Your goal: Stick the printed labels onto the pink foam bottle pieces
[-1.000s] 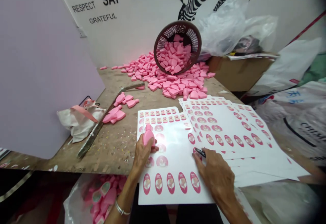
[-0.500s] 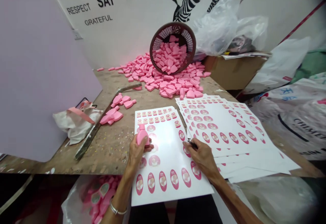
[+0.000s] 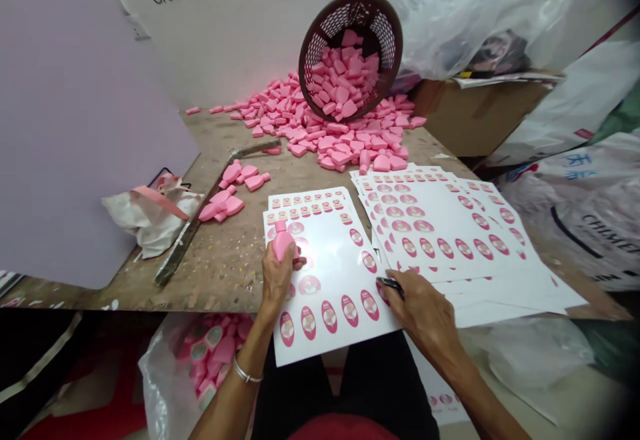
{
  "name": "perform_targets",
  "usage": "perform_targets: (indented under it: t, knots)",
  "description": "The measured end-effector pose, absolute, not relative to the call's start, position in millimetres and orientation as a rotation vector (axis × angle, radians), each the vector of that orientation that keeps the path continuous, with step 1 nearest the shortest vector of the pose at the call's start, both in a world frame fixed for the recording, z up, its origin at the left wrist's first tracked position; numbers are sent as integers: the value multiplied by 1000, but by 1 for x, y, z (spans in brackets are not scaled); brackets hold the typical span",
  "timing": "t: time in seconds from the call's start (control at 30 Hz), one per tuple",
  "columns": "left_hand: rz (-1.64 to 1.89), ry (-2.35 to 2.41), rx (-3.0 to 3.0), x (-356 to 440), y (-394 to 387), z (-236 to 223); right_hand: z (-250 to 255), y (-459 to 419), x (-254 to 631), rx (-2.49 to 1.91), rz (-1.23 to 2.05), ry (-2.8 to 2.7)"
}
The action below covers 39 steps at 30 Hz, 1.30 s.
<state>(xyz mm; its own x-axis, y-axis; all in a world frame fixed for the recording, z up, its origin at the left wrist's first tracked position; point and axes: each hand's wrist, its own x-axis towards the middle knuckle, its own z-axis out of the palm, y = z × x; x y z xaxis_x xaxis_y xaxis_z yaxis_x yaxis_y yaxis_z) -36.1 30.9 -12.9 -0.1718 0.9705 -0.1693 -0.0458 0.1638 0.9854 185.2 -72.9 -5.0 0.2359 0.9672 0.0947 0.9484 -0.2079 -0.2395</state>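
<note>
My left hand (image 3: 277,277) is wrapped around a pink plastic bottle (image 3: 283,243), right over the sticker sheet (image 3: 335,273). My right hand (image 3: 423,310) is pinching a small black tool (image 3: 390,285) at the sheet's edge, just beside a fanned stack of sheets (image 3: 450,217). Tipped basket (image 3: 350,53) of pink bottles up ahead.

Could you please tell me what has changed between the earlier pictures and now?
The right hand has moved rightward, away from the middle of the label sheet, still holding a small dark tool. The view has shifted, so the table sits higher in the picture. Nothing was let go. The left hand still holds the pink bottle, and the tipped basket stayed put.
</note>
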Motion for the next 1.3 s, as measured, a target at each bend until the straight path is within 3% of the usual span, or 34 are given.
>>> perform_targets:
  t: [0.17,0.6,1.13,1.3]
  knots:
    - [1197,1319,1033,-38,35,-13,-8,-97,193,-1934,-138,-2106]
    - [1165,1119,881,-64,35,-5,-10,-97,178,-1156,-370,-2581]
    - [1343,1187,686,-137,-20,3,-13,-94,160,-885,-470,-2588]
    - [1382,1207,653,-142,-26,3,-14,-84,150,-980,-457,-2571]
